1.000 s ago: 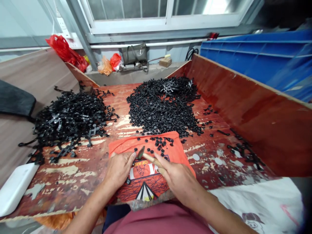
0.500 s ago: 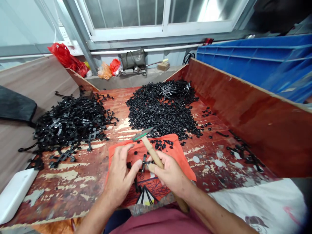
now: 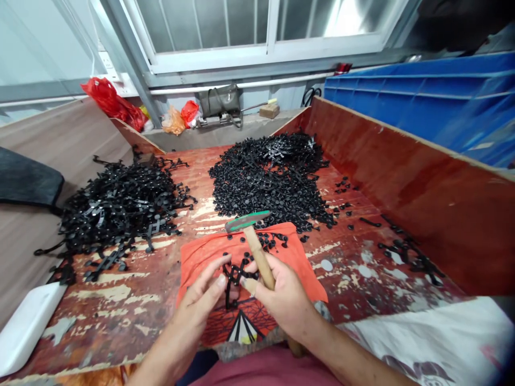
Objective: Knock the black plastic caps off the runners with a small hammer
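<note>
My right hand (image 3: 281, 300) is closed round the wooden handle of a small hammer (image 3: 253, 236), whose green-grey head points up and away from me. Between my two hands a black plastic sprue piece (image 3: 235, 276) with several arms is pinched by the fingertips of my left hand (image 3: 197, 305) and touched by my right fingers. Both hands hover over an orange cloth (image 3: 281, 257) with a printed pattern, spread on the worn red wooden table (image 3: 129, 300). Several small black caps (image 3: 273, 239) lie on the cloth's far edge.
A big pile of small black caps (image 3: 269, 182) lies ahead of the cloth, and a pile of black sprue frames (image 3: 116, 206) to the left. Red board walls (image 3: 402, 177) fence the table's right side. A white block (image 3: 26, 327) sits near left; blue crates (image 3: 422, 96) stand right.
The hammer has swung up from lying low on the cloth to head-up. My left hand has lifted off the cloth and picked up the black sprue piece between both hands.
</note>
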